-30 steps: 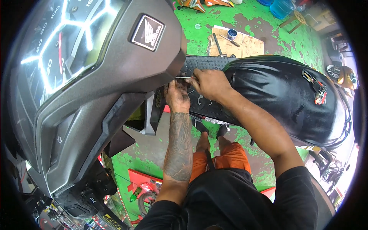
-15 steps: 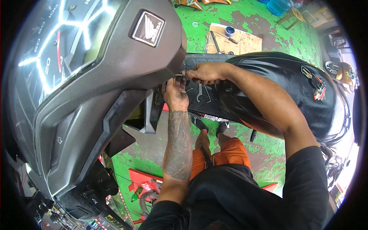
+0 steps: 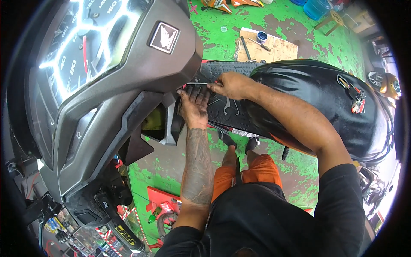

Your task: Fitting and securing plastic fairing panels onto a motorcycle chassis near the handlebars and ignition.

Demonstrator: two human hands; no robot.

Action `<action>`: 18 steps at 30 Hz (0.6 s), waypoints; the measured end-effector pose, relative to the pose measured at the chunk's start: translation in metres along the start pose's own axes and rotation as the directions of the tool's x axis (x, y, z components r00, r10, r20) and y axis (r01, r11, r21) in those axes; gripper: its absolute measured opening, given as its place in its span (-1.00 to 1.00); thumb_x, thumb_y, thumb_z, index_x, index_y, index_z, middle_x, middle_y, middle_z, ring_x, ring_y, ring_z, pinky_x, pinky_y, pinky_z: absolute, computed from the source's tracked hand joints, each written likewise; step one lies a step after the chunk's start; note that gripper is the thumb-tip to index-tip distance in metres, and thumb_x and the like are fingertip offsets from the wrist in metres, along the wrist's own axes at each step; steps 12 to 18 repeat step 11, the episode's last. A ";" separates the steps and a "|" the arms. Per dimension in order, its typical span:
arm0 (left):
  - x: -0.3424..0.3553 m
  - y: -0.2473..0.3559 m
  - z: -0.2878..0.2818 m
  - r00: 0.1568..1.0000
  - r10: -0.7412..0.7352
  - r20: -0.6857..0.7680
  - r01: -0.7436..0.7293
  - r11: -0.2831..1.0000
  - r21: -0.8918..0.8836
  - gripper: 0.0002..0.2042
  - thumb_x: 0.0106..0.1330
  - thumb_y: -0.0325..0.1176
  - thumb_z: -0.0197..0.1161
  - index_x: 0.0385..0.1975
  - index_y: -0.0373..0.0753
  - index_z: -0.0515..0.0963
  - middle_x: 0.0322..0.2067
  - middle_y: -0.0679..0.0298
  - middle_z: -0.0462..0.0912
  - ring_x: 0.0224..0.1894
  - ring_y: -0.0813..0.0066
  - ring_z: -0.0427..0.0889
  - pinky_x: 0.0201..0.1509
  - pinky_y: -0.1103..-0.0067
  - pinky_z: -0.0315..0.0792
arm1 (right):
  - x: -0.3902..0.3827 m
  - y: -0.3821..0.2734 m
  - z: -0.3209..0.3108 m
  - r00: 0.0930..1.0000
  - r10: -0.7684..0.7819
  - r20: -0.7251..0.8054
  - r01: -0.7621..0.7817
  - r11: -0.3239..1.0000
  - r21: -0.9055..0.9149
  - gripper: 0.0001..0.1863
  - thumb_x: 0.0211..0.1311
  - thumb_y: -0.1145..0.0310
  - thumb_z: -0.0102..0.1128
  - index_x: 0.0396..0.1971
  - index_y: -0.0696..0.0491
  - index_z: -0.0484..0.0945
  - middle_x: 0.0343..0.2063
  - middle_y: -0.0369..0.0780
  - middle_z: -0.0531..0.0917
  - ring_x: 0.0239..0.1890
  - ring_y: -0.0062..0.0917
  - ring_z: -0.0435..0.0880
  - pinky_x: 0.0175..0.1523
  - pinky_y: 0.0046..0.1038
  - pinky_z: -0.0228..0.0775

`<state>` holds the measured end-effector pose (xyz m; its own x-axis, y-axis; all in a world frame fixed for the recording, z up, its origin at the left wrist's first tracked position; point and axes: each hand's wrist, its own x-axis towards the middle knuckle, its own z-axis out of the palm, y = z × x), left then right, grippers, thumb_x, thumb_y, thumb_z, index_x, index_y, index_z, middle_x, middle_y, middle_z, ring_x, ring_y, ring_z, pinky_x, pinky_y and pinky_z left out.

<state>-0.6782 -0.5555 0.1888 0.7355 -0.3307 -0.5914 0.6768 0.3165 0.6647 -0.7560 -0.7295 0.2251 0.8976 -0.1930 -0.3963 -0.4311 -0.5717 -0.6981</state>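
My right hand (image 3: 231, 85) is closed around a screwdriver (image 3: 198, 83), its handle mostly hidden in the fist with a bit of red showing. The thin metal shaft points left to the lower edge of the scooter's dark front cover (image 3: 141, 60). Just beneath the shaft, my left hand (image 3: 195, 107) is palm up with blackened fingers stretched out. Its thumb lies close to a small red spot by the cover's edge, too small to make out. Right of that hand, an open-end wrench (image 3: 227, 106) rests on the black footboard (image 3: 235, 66) beside a bent thin tool (image 3: 234, 105).
The black scooter seat (image 3: 308, 98) stands right of my hands, with keys (image 3: 356, 96) on it. Beyond the footboard, a wooden board (image 3: 282, 49) carries a hammer (image 3: 245, 49), a small tub (image 3: 262, 37) and another tool. Below left is a red stand (image 3: 156, 195).
My right hand has drawn slightly right, so more of the screwdriver shaft shows. The left hand's curled fingers have straightened out. The whole view has shifted a little.
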 end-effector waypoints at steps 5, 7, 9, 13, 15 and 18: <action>0.022 -0.013 0.002 0.993 0.118 0.008 -0.112 0.962 -0.251 -0.45 0.63 -0.04 -0.07 0.25 -0.50 0.30 0.28 -0.12 0.44 0.35 0.00 0.48 0.50 0.19 0.37 | 0.000 0.004 0.009 0.998 -0.017 -0.058 0.009 0.991 -0.131 -0.39 0.42 -0.15 0.07 -0.27 0.19 0.72 -0.33 0.13 0.74 -0.18 0.06 0.74 -0.02 0.00 0.57; 0.028 -0.011 0.003 0.995 0.100 -0.001 -0.096 0.957 -0.275 -0.51 0.63 -0.10 -0.08 0.22 -0.49 0.34 0.25 -0.11 0.47 0.36 0.00 0.47 0.50 0.19 0.37 | -0.001 0.003 0.012 0.993 -0.053 -0.108 0.032 0.981 -0.191 -0.40 0.42 -0.16 0.09 -0.30 0.16 0.72 -0.39 0.09 0.74 -0.26 0.03 0.76 -0.09 -0.02 0.60; 0.033 -0.008 0.006 0.998 0.070 -0.008 -0.070 0.961 -0.268 -0.55 0.61 -0.18 -0.16 0.23 -0.44 0.36 0.27 -0.06 0.47 0.38 0.00 0.44 0.49 0.15 0.37 | -0.004 0.001 0.011 0.987 -0.073 -0.143 0.037 0.969 -0.246 -0.42 0.43 -0.16 0.07 -0.28 0.13 0.73 -0.40 0.06 0.75 -0.28 0.01 0.77 -0.12 -0.02 0.62; 0.036 -0.009 0.008 0.999 0.050 -0.013 -0.051 0.963 -0.265 -0.56 0.60 -0.22 -0.20 0.24 -0.42 0.37 0.28 -0.03 0.47 0.39 0.01 0.42 0.49 0.13 0.37 | -0.006 -0.001 0.012 0.987 -0.063 -0.149 0.017 0.956 -0.293 -0.44 0.45 -0.16 0.03 -0.21 0.07 0.74 -0.36 0.04 0.77 -0.25 0.00 0.79 -0.09 -0.02 0.63; 0.036 -0.009 0.008 0.999 0.050 -0.013 -0.051 0.963 -0.265 -0.56 0.60 -0.22 -0.20 0.24 -0.42 0.37 0.28 -0.03 0.47 0.39 0.01 0.42 0.49 0.13 0.37 | -0.006 -0.001 0.012 0.987 -0.063 -0.149 0.017 0.956 -0.293 -0.44 0.45 -0.16 0.03 -0.21 0.07 0.74 -0.36 0.04 0.77 -0.25 0.00 0.79 -0.09 -0.02 0.63; 0.036 -0.009 0.008 0.999 0.050 -0.013 -0.051 0.963 -0.265 -0.56 0.60 -0.22 -0.20 0.24 -0.42 0.37 0.28 -0.03 0.47 0.39 0.01 0.42 0.49 0.13 0.37 | -0.006 -0.001 0.012 0.987 -0.063 -0.149 0.017 0.956 -0.293 -0.44 0.45 -0.16 0.03 -0.21 0.07 0.74 -0.36 0.04 0.77 -0.25 0.00 0.79 -0.09 -0.02 0.63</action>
